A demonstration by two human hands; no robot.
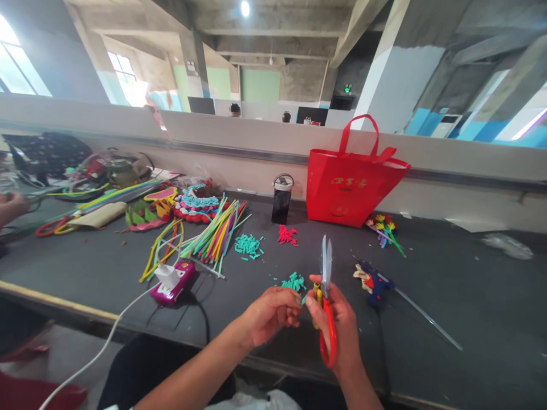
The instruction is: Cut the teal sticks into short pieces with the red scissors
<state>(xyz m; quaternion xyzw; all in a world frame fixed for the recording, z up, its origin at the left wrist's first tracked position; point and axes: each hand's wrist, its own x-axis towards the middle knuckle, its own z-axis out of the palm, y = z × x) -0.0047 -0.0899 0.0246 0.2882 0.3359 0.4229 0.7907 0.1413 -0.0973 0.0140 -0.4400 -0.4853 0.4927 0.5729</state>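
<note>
1. Gripping red-handled scissors (328, 313), the right hand (344, 324) hovers over the near side of the counter (470, 273).
2. The left hand (273, 313), just beside it, pinches a small green piece (303, 300).
3. Green clippings (293, 281) lie just beyond the left hand.

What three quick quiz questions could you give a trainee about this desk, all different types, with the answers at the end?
1. Which hand grips the red-handled scissors?
2. True or false: in the picture, the red bag stands to the right of the dark bottle.
3. Pick one. The pile of small pieces closest to the person is:
A) pink
B) teal
C) yellow

Key:
1. The right hand.
2. True.
3. B.
</note>
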